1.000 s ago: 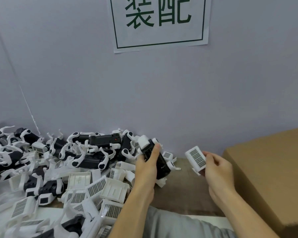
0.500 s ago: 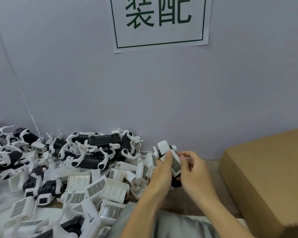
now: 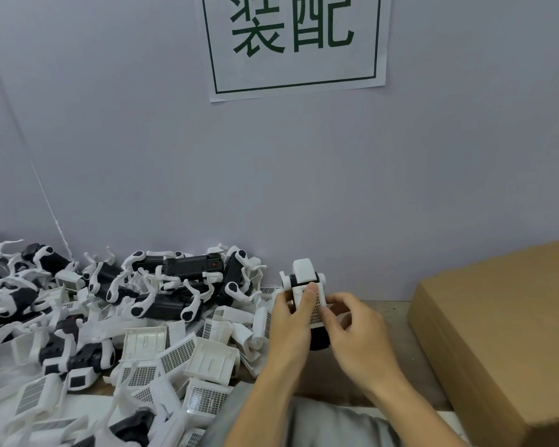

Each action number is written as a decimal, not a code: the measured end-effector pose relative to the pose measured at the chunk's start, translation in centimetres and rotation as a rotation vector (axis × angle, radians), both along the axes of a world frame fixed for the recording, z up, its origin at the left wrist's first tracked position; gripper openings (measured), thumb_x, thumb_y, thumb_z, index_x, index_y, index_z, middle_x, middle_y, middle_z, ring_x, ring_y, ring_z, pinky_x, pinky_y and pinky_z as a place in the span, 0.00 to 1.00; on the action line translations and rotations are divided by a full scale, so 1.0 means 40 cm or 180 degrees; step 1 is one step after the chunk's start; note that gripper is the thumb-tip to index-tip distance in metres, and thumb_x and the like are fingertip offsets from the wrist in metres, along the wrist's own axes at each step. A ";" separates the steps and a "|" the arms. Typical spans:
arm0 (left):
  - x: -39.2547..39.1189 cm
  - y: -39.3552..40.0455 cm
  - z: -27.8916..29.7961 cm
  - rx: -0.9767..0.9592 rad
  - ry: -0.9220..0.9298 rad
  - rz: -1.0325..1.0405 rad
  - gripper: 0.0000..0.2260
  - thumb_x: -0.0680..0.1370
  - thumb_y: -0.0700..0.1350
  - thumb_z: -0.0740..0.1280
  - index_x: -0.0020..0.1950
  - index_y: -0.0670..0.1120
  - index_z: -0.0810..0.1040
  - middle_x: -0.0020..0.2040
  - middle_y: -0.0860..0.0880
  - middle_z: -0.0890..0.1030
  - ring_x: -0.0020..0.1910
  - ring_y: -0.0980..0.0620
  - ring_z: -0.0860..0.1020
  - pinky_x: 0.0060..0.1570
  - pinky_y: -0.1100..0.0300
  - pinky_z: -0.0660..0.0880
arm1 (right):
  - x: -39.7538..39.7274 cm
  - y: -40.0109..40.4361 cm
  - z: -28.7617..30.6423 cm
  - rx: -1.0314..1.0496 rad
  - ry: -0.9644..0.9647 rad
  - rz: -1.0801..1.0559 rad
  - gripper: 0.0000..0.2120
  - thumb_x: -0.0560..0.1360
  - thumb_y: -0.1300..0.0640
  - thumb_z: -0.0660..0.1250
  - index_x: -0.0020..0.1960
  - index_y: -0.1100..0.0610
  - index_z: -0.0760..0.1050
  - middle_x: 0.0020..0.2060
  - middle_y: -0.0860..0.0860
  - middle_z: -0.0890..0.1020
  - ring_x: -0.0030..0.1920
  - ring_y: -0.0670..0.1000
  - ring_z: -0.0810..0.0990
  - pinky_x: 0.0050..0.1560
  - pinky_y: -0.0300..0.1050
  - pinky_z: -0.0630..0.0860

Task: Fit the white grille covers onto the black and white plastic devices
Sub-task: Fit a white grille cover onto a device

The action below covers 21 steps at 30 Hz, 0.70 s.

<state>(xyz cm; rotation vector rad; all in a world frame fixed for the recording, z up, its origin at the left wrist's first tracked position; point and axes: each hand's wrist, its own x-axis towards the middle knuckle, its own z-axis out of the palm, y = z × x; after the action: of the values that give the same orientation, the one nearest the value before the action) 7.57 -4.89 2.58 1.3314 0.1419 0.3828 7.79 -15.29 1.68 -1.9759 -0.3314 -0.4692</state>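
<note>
Grille cover point(image 3: 317, 306), white, sits against the face of the black and white device point(image 3: 305, 279), lower centre of the frame, held up off the surface point(image 3: 381, 309). Left hand point(image 3: 286, 324): grip closed around the device from the left, thumb laid across the cover's face. Right hand point(image 3: 357, 333): fingers curled, fingertips pinching the cover's right edge. I can't tell whether the cover has clicked home; its lower end and the device's black base are partly hidden by the palms.

Step in hand, as I read it: seating this one cover. The next move likely calls for even thumb pressure along the cover while the left hand braces the body, then a check that the edges lie flush.

Outward: loose covers point(image 3: 178, 353) heaped lower left, bare devices point(image 3: 188, 267) piled beyond them against the wall. Cardboard box point(image 3: 504, 333) at right. Paper sign point(image 3: 296, 43) with green characters at top centre.
</note>
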 end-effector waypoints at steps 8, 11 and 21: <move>-0.009 -0.002 0.003 0.0165 -0.0146 -0.0073 0.09 0.82 0.46 0.65 0.56 0.45 0.82 0.50 0.46 0.86 0.51 0.48 0.85 0.52 0.54 0.80 | 0.009 -0.003 -0.004 0.0652 0.0329 0.0189 0.03 0.78 0.54 0.70 0.50 0.49 0.77 0.43 0.46 0.82 0.40 0.42 0.80 0.37 0.33 0.74; -0.016 -0.002 0.004 0.0304 -0.0294 -0.0115 0.09 0.82 0.46 0.66 0.56 0.45 0.83 0.49 0.45 0.86 0.51 0.48 0.85 0.54 0.51 0.81 | 0.010 -0.007 0.001 0.1011 0.0590 0.0464 0.06 0.79 0.52 0.69 0.55 0.49 0.80 0.48 0.46 0.84 0.47 0.43 0.82 0.42 0.32 0.76; -0.019 -0.010 -0.001 0.0534 -0.0319 -0.0259 0.08 0.82 0.43 0.66 0.54 0.45 0.85 0.48 0.43 0.86 0.51 0.44 0.84 0.56 0.44 0.80 | 0.020 -0.010 0.007 0.1357 0.0637 0.0464 0.05 0.80 0.56 0.67 0.53 0.54 0.81 0.45 0.47 0.86 0.43 0.41 0.84 0.39 0.32 0.77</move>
<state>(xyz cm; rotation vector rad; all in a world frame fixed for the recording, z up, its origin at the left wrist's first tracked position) 6.82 -5.29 2.54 1.4750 -0.0287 0.3984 8.60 -15.71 1.97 -1.5546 -0.2245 -0.2222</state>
